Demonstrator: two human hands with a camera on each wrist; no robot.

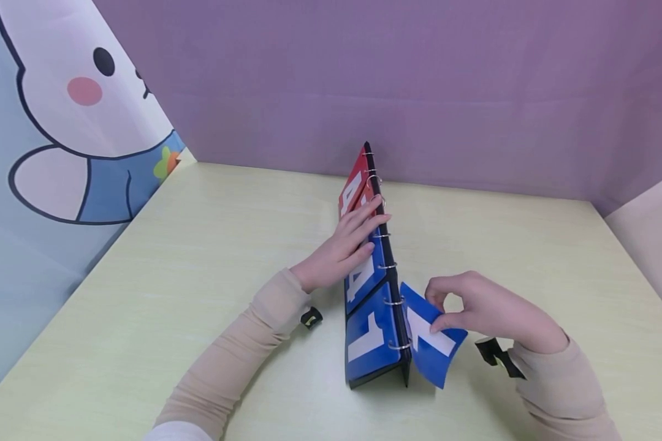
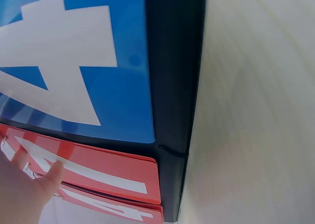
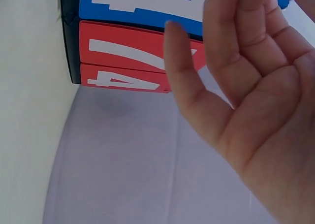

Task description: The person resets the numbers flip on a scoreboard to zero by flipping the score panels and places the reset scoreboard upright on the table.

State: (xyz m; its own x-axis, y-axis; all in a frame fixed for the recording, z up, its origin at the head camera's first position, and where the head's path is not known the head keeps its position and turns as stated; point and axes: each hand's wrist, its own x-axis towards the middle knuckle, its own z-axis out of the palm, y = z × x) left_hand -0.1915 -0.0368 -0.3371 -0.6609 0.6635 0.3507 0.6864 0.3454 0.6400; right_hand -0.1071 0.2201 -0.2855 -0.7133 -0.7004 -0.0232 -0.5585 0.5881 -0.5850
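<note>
A flip scoreboard with a black tent-shaped stand and metal rings stands lengthwise on the table in the head view. Its near cards are blue, its far cards red, all with white numerals. My left hand rests with extended fingers over the scoreboard's top edge, around the middle. My right hand pinches a blue number card between thumb and fingers on the right side of the nearest section. That card hangs bent from its rings. In the left wrist view a blue card with a white 4 shows above red cards.
The pale table runs back to a purple cloth. At the left hangs a blue sheet with a cartoon figure. Black straps sit at the wrists.
</note>
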